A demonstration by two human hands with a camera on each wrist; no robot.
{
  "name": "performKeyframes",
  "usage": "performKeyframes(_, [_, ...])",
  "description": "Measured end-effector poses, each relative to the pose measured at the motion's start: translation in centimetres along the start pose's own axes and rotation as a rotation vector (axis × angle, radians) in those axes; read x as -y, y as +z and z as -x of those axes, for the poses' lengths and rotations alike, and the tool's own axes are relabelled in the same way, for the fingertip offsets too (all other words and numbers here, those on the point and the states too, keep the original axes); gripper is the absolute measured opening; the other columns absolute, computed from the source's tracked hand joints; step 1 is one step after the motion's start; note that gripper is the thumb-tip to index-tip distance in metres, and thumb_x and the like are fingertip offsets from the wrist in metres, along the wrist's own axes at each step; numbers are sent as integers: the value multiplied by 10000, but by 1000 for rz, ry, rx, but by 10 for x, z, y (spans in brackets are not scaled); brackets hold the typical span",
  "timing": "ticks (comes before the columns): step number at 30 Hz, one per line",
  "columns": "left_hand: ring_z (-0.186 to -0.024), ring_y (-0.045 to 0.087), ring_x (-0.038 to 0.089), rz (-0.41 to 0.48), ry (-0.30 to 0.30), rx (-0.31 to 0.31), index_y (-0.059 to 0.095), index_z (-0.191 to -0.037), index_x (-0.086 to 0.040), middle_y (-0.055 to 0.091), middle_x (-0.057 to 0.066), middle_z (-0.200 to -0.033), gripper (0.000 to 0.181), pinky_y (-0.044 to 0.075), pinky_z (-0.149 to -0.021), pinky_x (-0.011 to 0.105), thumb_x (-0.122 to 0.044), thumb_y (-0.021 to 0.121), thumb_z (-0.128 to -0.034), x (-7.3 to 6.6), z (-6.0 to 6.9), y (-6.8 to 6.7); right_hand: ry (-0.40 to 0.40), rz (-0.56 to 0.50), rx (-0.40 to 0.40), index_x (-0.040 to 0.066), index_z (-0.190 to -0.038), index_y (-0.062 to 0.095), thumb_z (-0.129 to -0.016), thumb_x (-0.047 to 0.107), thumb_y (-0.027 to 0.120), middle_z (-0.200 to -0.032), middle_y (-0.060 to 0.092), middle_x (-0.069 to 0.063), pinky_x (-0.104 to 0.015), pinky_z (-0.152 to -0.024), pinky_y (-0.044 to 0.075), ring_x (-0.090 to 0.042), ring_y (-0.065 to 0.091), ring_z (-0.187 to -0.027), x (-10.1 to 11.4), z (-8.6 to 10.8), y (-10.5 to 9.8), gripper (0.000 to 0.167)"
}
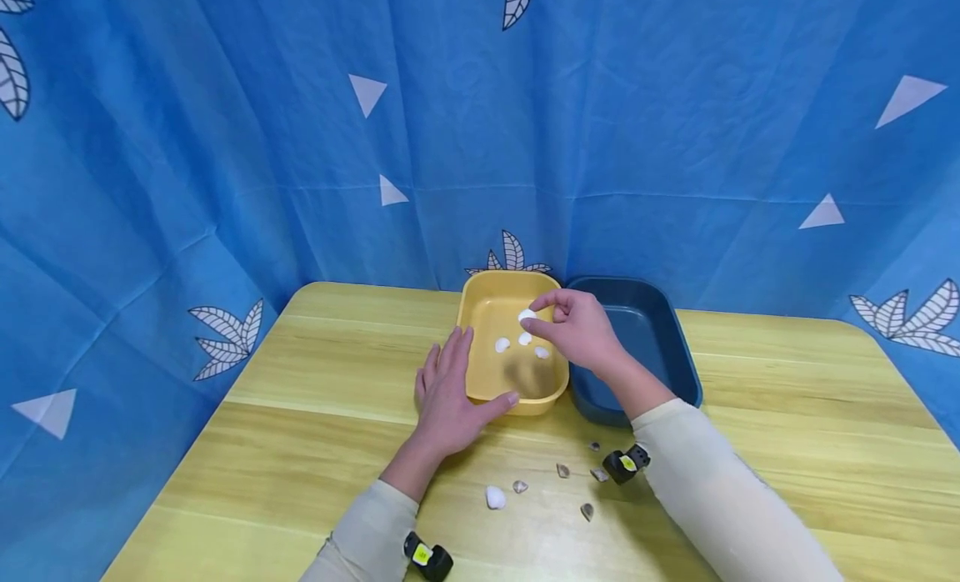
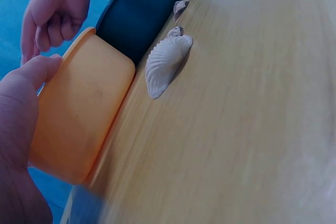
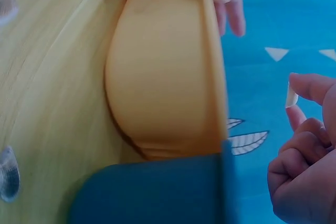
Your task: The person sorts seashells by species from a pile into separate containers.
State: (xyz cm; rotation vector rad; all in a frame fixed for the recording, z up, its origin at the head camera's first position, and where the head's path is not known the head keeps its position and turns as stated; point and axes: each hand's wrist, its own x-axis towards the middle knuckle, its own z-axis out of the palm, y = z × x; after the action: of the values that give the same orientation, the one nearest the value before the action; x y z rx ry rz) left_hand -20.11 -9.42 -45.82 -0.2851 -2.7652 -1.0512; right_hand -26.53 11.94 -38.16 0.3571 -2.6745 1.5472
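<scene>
Our right hand [image 1: 583,325] pinches a small white seashell [image 1: 527,314] between thumb and forefinger, holding it above the rounded rectangular yellow tray [image 1: 551,406]. In the right wrist view we see that shell edge-on — a thin pale sliver at the fingertips — with our other fingers curled in toward the palm. Our left hand [image 1: 450,403] lies spread and grips nothing, its fingers nearly straight along the tray's left side and its thumb resting at the near rim. Three more white shells [image 1: 502,344] lie on the tray's floor. Just beside it, to our right, stands a dark blue tray of similar shape [image 1: 637,340], partly covered by our right forearm. Nearer to us, on the light wood-grain table [image 1: 330,449], lie a larger, ribbed white shell [image 1: 496,498] and five small brownish shells [image 1: 563,470] scattered to its right. Behind the trays hangs a blue cloth [image 1: 480,132] printed with white triangles and black-outlined leaves.
</scene>
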Motion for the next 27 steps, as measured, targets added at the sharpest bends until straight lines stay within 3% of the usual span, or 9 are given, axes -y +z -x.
performKeyframes(13, [-1468,87,407,-4,-17,7,150,-1618,-245,117,-2,-1660,1090,44,-1113,635,-635,735,-785,-1,0,1,164,57,-10,98,-1017,719,-858,296,805,-615,385,-34,-300,-483,313,-219,401,-538,-17,-15,16,269])
performKeyframes(27, [-1465,97,414,-7,-11,6,149,-1618,-249,118,-8,-1659,1089,52,-1112,632,-647,725,-785,0,1,1,174,121,2,69,-1036,731,-840,295,821,-648,423,-48,-310,-492,344,-225,445,-561,-20,-19,20,313])
